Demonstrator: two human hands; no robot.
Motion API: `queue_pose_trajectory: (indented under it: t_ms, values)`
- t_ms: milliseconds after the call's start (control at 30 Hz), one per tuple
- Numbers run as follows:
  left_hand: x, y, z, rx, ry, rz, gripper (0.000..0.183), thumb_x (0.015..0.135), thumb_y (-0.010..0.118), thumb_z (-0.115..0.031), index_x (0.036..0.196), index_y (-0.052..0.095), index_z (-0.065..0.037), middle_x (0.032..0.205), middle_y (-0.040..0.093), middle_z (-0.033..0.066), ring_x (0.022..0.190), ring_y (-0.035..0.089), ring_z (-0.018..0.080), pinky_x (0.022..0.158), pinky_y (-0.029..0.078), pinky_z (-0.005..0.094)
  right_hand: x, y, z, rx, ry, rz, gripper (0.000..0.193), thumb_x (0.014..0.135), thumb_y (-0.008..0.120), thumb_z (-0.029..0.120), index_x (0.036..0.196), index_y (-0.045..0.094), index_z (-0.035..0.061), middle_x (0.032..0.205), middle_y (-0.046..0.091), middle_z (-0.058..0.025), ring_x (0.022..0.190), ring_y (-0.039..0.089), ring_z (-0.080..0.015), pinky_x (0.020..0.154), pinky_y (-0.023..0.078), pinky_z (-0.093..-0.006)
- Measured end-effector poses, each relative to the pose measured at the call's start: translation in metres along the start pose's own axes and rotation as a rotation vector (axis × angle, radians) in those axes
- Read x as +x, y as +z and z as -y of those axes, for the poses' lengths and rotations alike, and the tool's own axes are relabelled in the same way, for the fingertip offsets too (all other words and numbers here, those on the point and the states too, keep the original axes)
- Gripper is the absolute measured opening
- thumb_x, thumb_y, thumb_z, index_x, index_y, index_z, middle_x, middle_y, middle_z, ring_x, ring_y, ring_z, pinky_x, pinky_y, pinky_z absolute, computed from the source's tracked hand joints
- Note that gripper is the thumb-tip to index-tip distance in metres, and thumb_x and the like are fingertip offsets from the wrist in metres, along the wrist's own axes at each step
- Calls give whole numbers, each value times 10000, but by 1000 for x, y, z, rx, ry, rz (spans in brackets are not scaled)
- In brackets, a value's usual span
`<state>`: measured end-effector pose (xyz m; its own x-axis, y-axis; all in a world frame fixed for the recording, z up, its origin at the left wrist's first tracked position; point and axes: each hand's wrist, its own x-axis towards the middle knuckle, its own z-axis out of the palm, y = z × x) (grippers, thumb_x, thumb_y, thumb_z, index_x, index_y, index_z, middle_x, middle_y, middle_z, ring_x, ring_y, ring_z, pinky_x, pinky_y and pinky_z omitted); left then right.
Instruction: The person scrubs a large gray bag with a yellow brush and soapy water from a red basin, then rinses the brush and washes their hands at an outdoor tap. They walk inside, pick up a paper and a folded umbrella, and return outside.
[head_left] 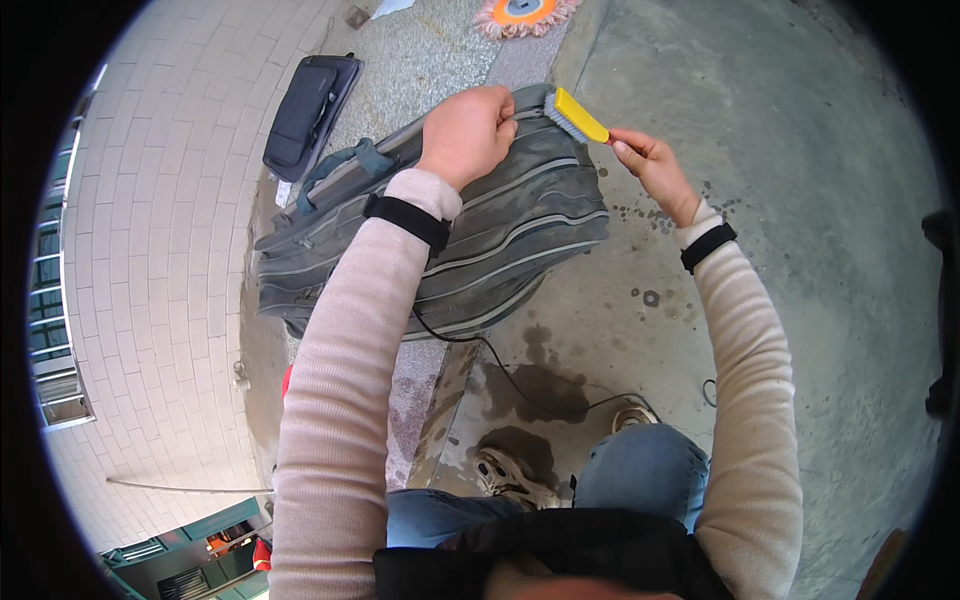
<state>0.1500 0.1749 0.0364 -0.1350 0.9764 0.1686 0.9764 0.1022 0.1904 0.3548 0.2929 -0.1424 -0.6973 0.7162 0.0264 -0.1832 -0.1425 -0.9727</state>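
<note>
Gripping a yellow brush (pixel 580 116) by its handle, with the right hand (pixel 658 172) closed around it and bristles against the far end of the grey bag (pixel 525 185), probably for reach. Resting the left hand (pixel 466 136) there with curled fingers, likely for steadying; cannot tell if pinching fabric. Laid across the speckled ledge (pixel 440 45), presumably for support.

Large soft bag (pixel 530 195), grey, elongated, several long seams with pale piping, blue-grey handle strap along upper left; lying across speckled stone ledge (pixel 420 50), right end reaching past ledge's edge. Scrub brush (pixel 583 115), yellow back, red handle, greyish bristles facing bag's upper right end, handle slanting down rightward.
</note>
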Motion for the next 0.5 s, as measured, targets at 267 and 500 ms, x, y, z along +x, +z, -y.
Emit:
queue_pose_trajectory:
  t_ms: [267, 500]
  values:
    - [17, -11, 16, -48, -31, 49, 89, 757, 671, -115, 805, 615, -67, 756, 632, 127, 756, 614, 326, 658, 474, 408, 26, -2, 38, -287, -175, 225, 304, 946, 554, 119, 1231, 582, 14, 1110, 636, -53, 1027, 568, -127, 935, 430, -259]
    - [20, -13, 25, -88, 17, 119, 85, 787, 659, -39, 839, 601, -5, 709, 615, 116, 639, 588, 219, 624, 472, 326, 38, -3, 20, -439, -49, 95, 268, 931, 560, 87, 1187, 613, 28, 1112, 627, -83, 1027, 580, -177, 925, 434, -273]
